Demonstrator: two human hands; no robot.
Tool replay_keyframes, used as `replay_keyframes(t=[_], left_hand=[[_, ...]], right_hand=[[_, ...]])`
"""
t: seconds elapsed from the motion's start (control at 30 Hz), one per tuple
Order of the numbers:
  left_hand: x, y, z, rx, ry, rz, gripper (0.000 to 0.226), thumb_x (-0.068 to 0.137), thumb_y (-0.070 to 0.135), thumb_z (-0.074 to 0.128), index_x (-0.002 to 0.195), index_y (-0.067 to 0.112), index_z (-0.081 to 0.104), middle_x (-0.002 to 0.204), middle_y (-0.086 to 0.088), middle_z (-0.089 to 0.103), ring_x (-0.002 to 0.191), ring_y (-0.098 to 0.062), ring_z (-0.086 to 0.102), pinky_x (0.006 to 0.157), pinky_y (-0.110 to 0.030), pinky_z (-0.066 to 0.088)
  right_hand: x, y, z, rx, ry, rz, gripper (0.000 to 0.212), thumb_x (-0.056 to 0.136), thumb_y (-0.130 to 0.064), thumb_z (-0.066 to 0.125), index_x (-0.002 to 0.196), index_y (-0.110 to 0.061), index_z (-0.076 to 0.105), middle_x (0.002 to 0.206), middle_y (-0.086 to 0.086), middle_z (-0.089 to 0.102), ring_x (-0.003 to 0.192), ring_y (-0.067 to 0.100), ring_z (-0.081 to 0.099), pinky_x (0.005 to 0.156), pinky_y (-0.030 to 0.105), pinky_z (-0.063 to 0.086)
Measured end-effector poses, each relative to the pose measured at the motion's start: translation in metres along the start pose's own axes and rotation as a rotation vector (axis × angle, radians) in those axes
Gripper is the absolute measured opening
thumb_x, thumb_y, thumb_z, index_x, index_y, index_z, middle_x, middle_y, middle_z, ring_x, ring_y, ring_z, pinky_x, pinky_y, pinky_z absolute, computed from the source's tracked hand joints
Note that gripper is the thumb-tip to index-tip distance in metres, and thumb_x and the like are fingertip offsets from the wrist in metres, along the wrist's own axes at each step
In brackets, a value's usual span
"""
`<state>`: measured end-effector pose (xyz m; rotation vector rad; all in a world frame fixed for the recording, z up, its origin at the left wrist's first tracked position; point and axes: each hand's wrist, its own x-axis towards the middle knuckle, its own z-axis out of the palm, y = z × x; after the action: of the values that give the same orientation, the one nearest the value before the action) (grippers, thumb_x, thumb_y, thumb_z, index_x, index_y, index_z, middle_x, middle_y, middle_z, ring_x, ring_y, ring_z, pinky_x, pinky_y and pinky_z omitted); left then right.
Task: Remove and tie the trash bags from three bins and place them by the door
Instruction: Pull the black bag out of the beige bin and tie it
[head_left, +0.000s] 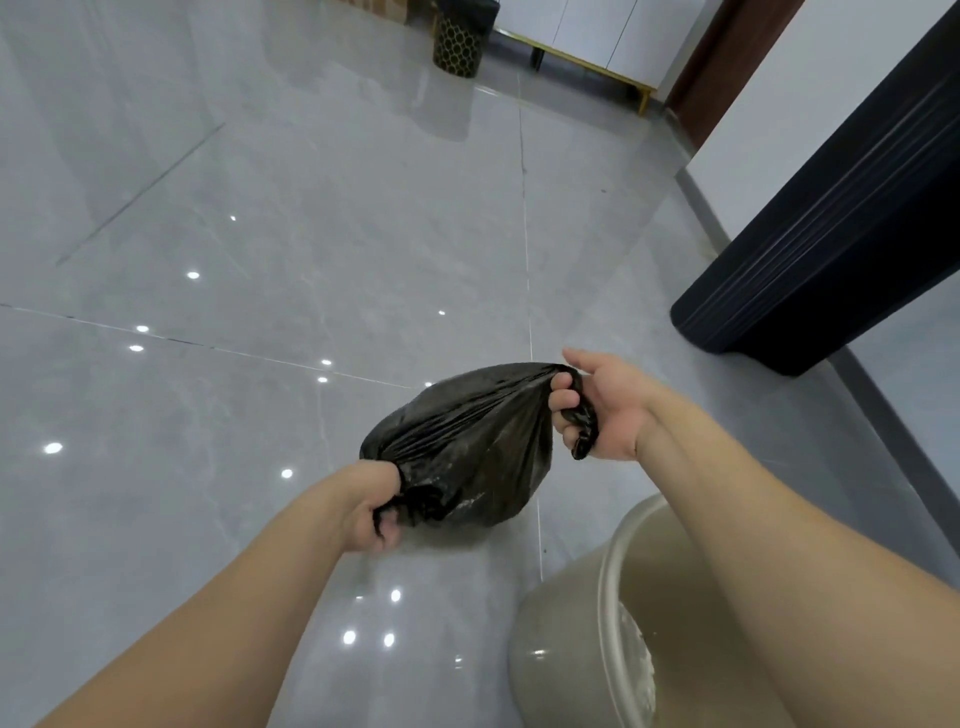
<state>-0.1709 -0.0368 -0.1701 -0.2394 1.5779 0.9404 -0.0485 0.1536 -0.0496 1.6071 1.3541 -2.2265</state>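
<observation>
A small black trash bag (467, 447) hangs just above the grey tiled floor, stretched between both hands. My left hand (371, 512) grips a bunched corner of the bag's mouth at its lower left. At the upper right, my right hand (597, 405) has another twisted corner wound around its fingers. A beige bin (566, 639) stands at the lower right under my right forearm, with no liner visible in it. Far off at the top stands a black bin with a gold honeycomb pattern (457, 47), a dark bag showing at its rim.
A dark ribbed post or panel (831, 249) leans across the right side beside the white wall. A white cabinet on gold legs (587, 57) and a brown door frame (722, 67) stand at the far end. Glossy floor tiles (260, 260) spread to the left.
</observation>
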Motion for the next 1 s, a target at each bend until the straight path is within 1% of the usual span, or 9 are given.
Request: replay_keyframes(t=[0.1,0.2,0.27,0.5,0.63,0.67,0.83,0.9,1.0], left_hand=[[0.001,0.007,0.015,0.233,0.113,0.231,0.005,0.091,0.011,0.050,0.087,0.009,0.048,0.067,-0.006,0.046,0.055,-0.019,0.040,0.051,-0.022,0.030],[-0.001,-0.001,0.021,1.031,0.474,0.404,0.028,0.090,0.020,0.050,0.114,0.006,0.048,0.106,-0.010,0.062,0.096,-0.029,0.063,0.075,-0.033,0.046],[-0.007,-0.002,0.027,1.307,0.560,0.484,0.027,0.090,0.012,0.045,0.114,0.011,0.057,0.111,-0.005,0.063,0.102,-0.026,0.064,0.074,-0.032,0.046],[-0.015,-0.011,0.054,1.412,0.590,0.891,0.014,0.094,0.021,0.049,0.099,0.014,0.061,0.096,-0.004,0.068,0.086,-0.026,0.067,0.061,-0.030,0.042],[-0.008,-0.028,0.056,1.356,0.581,1.458,0.029,0.089,0.039,0.051,0.070,0.017,0.051,0.050,0.002,0.053,0.037,-0.022,0.053,0.036,-0.025,0.032],[-0.009,-0.030,0.053,1.339,0.573,1.508,0.030,0.089,0.041,0.046,0.071,0.017,0.050,0.046,0.003,0.049,0.032,-0.022,0.048,0.035,-0.023,0.028],[-0.018,-0.029,0.044,1.143,0.695,1.545,0.035,0.087,0.028,0.041,0.111,0.013,0.062,0.039,0.004,0.045,0.028,-0.019,0.041,0.036,-0.022,0.018],[-0.021,-0.029,0.045,1.043,0.662,1.629,0.022,0.086,0.025,0.048,0.103,0.019,0.061,0.044,0.004,0.046,0.033,-0.019,0.042,0.034,-0.024,0.023],[-0.012,-0.042,0.038,1.204,0.561,1.849,0.012,0.090,0.023,0.058,0.079,0.017,0.058,0.062,0.002,0.049,0.051,-0.022,0.045,0.043,-0.033,0.033]], right_hand=[[0.000,-0.003,-0.016,0.215,0.061,-0.051,0.039,0.095,-0.034,0.043,0.059,-0.023,0.035,0.045,-0.006,0.040,0.043,0.012,0.028,0.041,0.023,0.023],[-0.001,-0.004,-0.033,0.372,0.057,-0.080,0.031,0.093,-0.027,0.046,0.063,-0.021,0.040,0.050,-0.006,0.048,0.038,0.008,0.025,0.038,0.018,0.015],[0.002,-0.001,-0.037,0.411,0.068,-0.127,0.028,0.093,-0.025,0.046,0.066,-0.021,0.043,0.054,-0.006,0.055,0.042,0.007,0.022,0.039,0.017,0.015],[0.006,0.004,-0.035,0.530,0.139,-0.367,0.012,0.100,-0.021,0.045,0.096,-0.022,0.056,0.079,-0.006,0.076,0.047,0.008,0.039,0.041,0.018,0.028],[0.004,0.002,-0.038,0.584,0.145,-0.391,0.014,0.101,-0.018,0.041,0.102,-0.022,0.054,0.085,-0.004,0.077,0.052,0.008,0.040,0.045,0.018,0.028],[0.003,0.000,-0.042,0.608,0.157,-0.388,0.015,0.102,-0.018,0.040,0.099,-0.021,0.054,0.081,-0.004,0.076,0.052,0.007,0.039,0.047,0.018,0.027],[0.000,-0.009,-0.057,0.639,0.223,-0.334,0.021,0.101,-0.021,0.041,0.092,-0.017,0.059,0.060,-0.008,0.069,0.052,0.006,0.037,0.051,0.018,0.027],[0.000,-0.010,-0.060,0.672,0.237,-0.318,0.022,0.101,-0.022,0.040,0.088,-0.017,0.058,0.057,-0.008,0.067,0.052,0.006,0.036,0.050,0.017,0.027],[0.001,-0.011,-0.067,0.723,0.260,-0.335,0.021,0.101,-0.022,0.039,0.090,-0.016,0.056,0.058,-0.008,0.065,0.050,0.006,0.033,0.049,0.017,0.026]])
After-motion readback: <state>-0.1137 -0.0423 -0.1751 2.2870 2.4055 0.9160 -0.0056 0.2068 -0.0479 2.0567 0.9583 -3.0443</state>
